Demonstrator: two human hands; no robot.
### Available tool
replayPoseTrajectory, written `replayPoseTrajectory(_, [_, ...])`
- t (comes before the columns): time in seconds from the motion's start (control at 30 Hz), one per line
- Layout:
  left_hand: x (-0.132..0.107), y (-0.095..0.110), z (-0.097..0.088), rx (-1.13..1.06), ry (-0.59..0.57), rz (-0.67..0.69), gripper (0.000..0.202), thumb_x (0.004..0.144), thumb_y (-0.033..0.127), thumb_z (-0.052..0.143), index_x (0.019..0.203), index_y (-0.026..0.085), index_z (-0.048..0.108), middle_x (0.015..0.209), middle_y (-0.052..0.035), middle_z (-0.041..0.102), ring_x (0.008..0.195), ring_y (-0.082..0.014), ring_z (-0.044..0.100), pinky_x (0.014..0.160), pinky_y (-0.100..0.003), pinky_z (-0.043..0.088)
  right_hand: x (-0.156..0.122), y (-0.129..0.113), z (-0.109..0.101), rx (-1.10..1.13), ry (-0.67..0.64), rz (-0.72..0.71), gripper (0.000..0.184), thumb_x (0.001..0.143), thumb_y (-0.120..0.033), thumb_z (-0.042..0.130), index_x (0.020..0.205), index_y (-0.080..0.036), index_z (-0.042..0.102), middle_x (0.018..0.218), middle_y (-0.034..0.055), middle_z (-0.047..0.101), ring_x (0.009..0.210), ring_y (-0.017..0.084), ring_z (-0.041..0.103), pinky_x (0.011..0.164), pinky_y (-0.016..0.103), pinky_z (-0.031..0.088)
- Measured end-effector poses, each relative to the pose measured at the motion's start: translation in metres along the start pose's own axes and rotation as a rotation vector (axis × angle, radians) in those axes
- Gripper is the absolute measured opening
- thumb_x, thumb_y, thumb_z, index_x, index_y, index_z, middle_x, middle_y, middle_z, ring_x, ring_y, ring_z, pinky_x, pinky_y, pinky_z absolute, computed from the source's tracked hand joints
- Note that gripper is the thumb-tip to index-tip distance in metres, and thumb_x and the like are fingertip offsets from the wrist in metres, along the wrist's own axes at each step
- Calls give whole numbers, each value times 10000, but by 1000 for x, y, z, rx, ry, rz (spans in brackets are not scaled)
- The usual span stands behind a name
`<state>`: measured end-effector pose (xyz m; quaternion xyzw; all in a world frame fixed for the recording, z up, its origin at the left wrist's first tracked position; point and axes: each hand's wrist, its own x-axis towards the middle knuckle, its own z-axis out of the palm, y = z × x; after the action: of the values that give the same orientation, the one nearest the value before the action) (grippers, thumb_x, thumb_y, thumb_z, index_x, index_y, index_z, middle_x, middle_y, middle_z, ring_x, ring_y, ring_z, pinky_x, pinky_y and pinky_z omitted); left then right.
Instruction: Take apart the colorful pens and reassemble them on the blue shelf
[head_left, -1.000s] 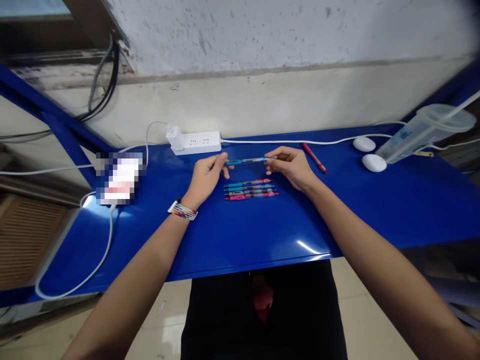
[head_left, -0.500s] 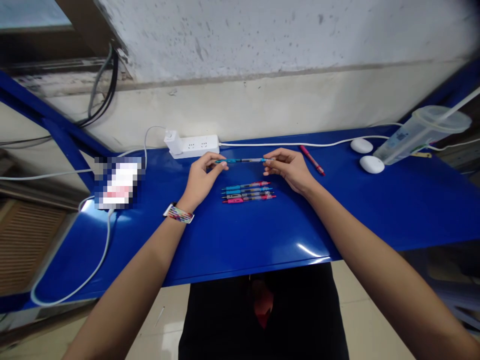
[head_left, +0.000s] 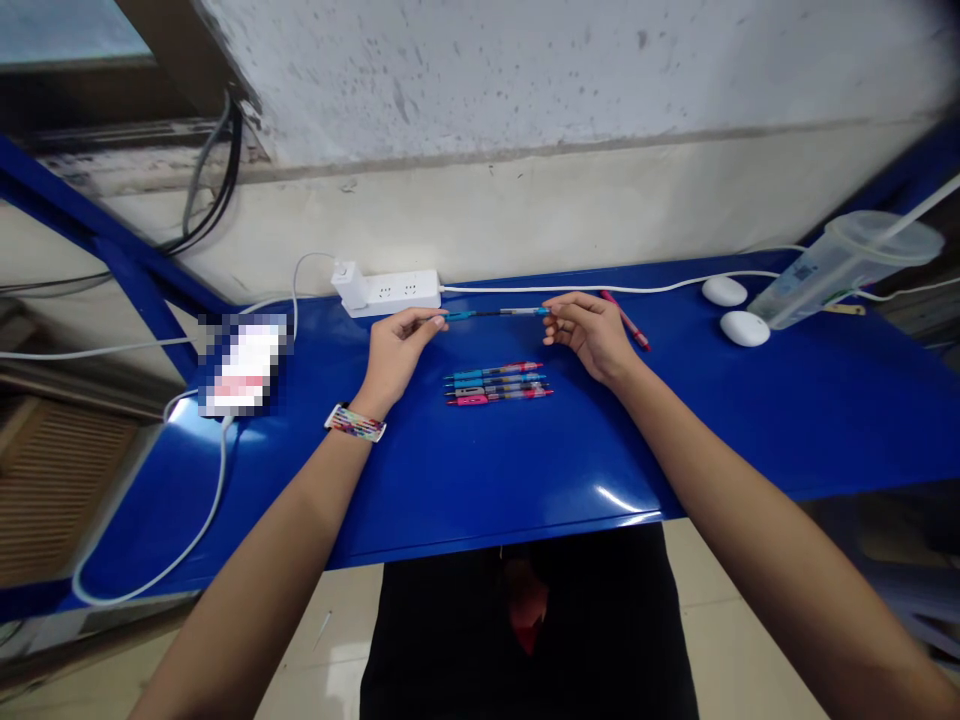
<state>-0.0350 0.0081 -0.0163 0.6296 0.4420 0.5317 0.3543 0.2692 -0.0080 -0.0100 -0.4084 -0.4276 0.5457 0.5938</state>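
Observation:
A blue pen (head_left: 491,314) is held level above the blue table (head_left: 480,460), one end in each of my hands. My left hand (head_left: 394,355) pinches its left end, and a coloured watch band sits on that wrist. My right hand (head_left: 589,330) pinches its right tip. Just below the held pen, a row of several blue and pink pens (head_left: 499,384) lies side by side on the table between my hands.
A white power strip (head_left: 390,288) with a plugged charger sits at the back, its cables running left and right. A lone red pen (head_left: 626,320) lies beyond my right hand. Two white oval objects (head_left: 735,310) and a tipped clear plastic cup (head_left: 840,268) are at the right. A blurred device (head_left: 240,365) rests at the left.
Both hands have lifted the blue pen slightly away from the row and toward the power strip, and my hands have spread a little further apart along it.

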Motion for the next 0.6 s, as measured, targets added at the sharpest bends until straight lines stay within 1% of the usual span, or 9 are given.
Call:
replayPoseTrajectory(0.13, [0, 1, 0, -2, 3, -4, 125, 934, 369, 854, 991, 264, 889, 947, -42, 879, 979, -241, 817, 1024, -446, 628, 0, -1, 0, -15, 18, -13, 126, 743, -276, 894, 844, -216, 849, 756, 34, 741, 697, 157, 683, 653, 317, 642])
replayPoseTrajectory(0.27, [0, 2, 0, 0, -1, -8, 166, 932, 416, 857, 943, 252, 876, 940, -43, 878, 963, -240, 812, 1020, -445, 624, 0, -1, -1, -21, 23, -19, 126, 740, -254, 882, 857, -225, 845, 773, 28, 739, 714, 156, 671, 681, 324, 637])
replayPoseTrajectory(0.47, [2, -3, -2, -43, -4, -15, 173, 935, 433, 854, 959, 263, 871, 944, -50, 872, 944, -232, 809, 998, -437, 631, 0, -5, -2, -4, 66, 30, 85, 754, -248, 846, 828, -225, 811, 769, 40, 714, 716, 165, 654, 674, 328, 617])
replayPoseTrajectory(0.6, [3, -6, -3, -40, -4, -8, 177, 946, 439, 844, 957, 264, 865, 937, -52, 863, 939, -228, 808, 982, -426, 638, 0, -6, -2, -25, 78, 22, 101, 756, -270, 851, 833, -230, 801, 766, 38, 701, 701, 166, 642, 665, 335, 604])
